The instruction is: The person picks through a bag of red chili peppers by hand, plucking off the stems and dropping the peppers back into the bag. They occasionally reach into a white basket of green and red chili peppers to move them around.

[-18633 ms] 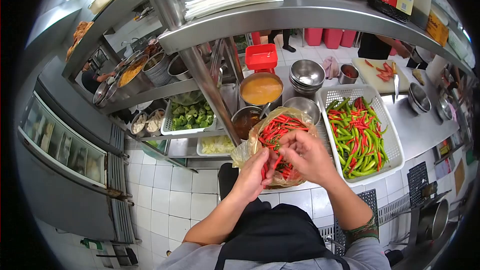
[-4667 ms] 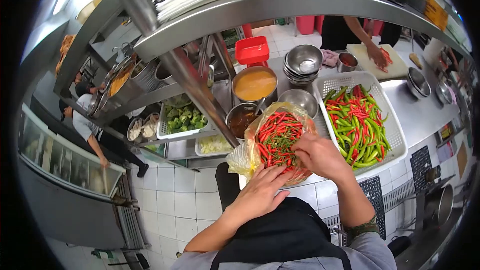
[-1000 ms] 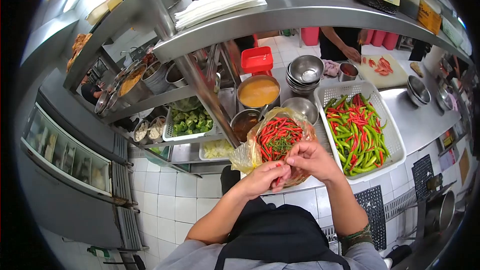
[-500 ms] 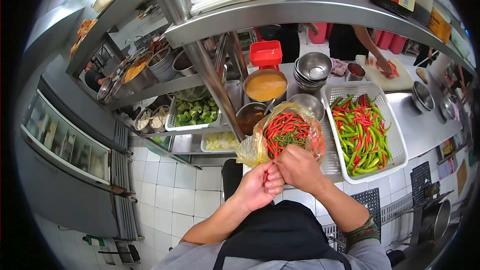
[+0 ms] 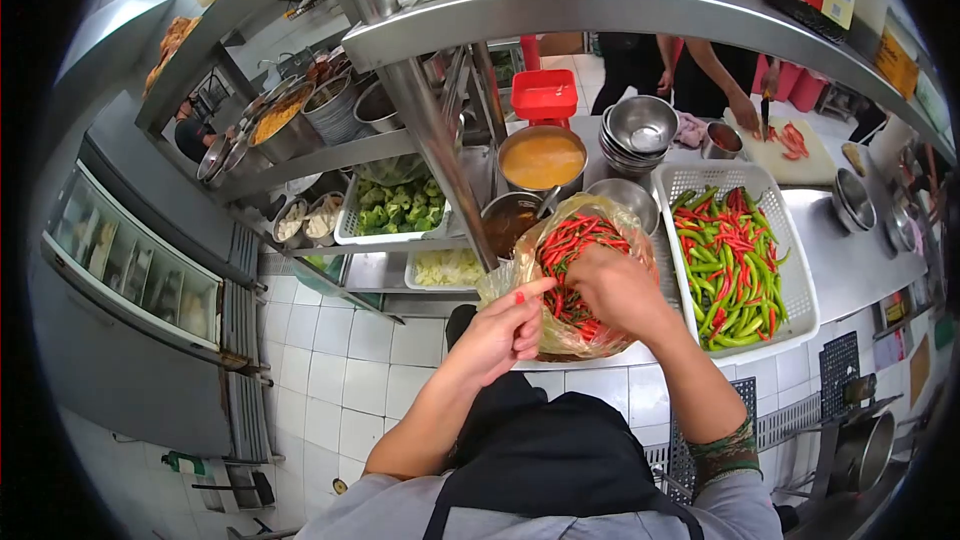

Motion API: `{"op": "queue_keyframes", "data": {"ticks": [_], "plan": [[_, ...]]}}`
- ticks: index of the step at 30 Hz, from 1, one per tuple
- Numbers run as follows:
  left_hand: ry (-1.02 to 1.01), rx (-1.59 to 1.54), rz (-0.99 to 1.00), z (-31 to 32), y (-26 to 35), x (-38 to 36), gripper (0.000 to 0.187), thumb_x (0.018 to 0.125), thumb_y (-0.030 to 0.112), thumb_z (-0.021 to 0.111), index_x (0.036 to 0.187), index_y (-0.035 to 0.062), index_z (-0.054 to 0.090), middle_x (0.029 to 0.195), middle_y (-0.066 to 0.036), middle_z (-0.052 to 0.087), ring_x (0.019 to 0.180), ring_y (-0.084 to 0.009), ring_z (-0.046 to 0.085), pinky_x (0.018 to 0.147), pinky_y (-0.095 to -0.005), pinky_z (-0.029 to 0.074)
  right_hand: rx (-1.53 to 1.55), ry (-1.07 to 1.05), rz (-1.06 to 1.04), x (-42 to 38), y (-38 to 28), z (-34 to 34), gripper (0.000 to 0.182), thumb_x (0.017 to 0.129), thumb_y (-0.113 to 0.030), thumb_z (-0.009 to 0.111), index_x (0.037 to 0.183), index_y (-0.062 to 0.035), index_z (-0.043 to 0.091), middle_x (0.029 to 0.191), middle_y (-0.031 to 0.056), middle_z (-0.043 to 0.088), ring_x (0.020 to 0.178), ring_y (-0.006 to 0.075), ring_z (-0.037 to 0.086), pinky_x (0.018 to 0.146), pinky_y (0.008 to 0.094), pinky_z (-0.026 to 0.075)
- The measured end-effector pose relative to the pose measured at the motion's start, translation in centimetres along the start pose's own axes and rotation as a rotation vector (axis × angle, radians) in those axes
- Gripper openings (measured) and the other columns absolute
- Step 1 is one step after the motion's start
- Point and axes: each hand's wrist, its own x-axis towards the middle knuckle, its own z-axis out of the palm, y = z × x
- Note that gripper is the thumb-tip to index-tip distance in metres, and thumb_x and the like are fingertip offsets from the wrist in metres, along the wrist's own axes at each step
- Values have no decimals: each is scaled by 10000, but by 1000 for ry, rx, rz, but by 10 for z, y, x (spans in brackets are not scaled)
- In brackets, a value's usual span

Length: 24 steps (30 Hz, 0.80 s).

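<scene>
A clear plastic bag [image 5: 640, 250] full of small red chilies [image 5: 580, 233] with green stems sits at the counter's front edge. My right hand [image 5: 610, 290] reaches into the bag over the chilies; its fingertips are hidden. In front of the bag's left side is my left hand [image 5: 503, 332], its index finger stretched out and the other fingers curled. A bit of red shows at that index finger. Right of the bag stands a white basket [image 5: 804, 285] of long green and red peppers [image 5: 735, 270].
Behind the bag are a pot of orange liquid [image 5: 542, 160], stacked metal bowls [image 5: 640, 127] and a red container [image 5: 544, 93]. A co-worker's hand [image 5: 742, 112] and a knife are over a cutting board [image 5: 815, 166]. Broccoli [image 5: 400, 208] sits on the left shelf.
My hands have parted: the right moved up and over the chilies in the bag, the left now has its index finger extended. A knife now shows at the co-worker's board.
</scene>
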Motion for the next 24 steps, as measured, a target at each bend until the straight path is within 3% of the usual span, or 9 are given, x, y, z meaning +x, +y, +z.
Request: {"op": "queue_keyframes", "data": {"ticks": [1, 5, 11, 14, 20, 23, 24], "plan": [[37, -19, -26, -3, -4, 6, 436, 1031, 119, 450, 1450, 41, 360, 706, 18, 403, 578, -78, 381, 528, -244, 350, -12, -66, -4, -1, -3, 6, 149, 818, -49, 620, 942, -47, 701, 901, 142, 614, 872, 343, 638, 776, 443, 510], [277, 146, 146, -7, -11, 10, 573, 1008, 96, 443, 1533, 88, 213, 740, -1, 444, 607, -92, 403, 543, -258, 366, -90, -167, 73, 2, -6, 16, 201, 848, -124, 580, 994, -79, 710, 860, 163, 632, 863, 355, 670, 736, 473, 543], [183, -64, 117, -24, -16, 4, 455, 1007, 97, 464, 1452, 76, 368, 802, -16, 493, 629, -101, 413, 555, -264, 366, -90, -207, 140, 2, -11, 18, 180, 856, -170, 619, 1003, -83, 676, 863, 147, 671, 806, 361, 684, 715, 494, 538], [268, -121, 157, -3, -11, -1, 392, 1011, 105, 473, 1400, 70, 437, 812, -10, 497, 626, -95, 402, 561, -246, 350, -84, -172, 272, 3, -20, 21, 180, 850, -182, 636, 994, -74, 650, 860, 140, 701, 827, 351, 692, 726, 500, 532], [220, -146, 300, 7, 0, -6, 200, 1009, 140, 521, 1191, 60, 542, 761, 18, 449, 601, -73, 375, 522, -225, 295, 189, -50, 474, 0, -16, 9, 198, 805, -113, 654, 996, -69, 626, 817, 153, 699, 832, 351, 690, 733, 486, 525], [173, -159, 272, 11, -3, 0, 120, 1012, 153, 532, 1093, 68, 553, 747, 31, 421, 596, -66, 362, 520, -228, 290, 183, -43, 428, -1, -12, 8, 209, 789, -96, 665, 990, -55, 625, 816, 156, 698, 824, 359, 684, 728, 481, 522], [166, -142, 264, 12, -3, 3, 113, 1014, 157, 531, 1081, 69, 553, 746, 33, 420, 597, -65, 361, 520, -226, 288, 200, -12, 399, -2, -7, 10, 178, 800, -91, 677, 962, -44, 622, 805, 137, 695, 779, 312, 680, 694, 443, 516]]}}
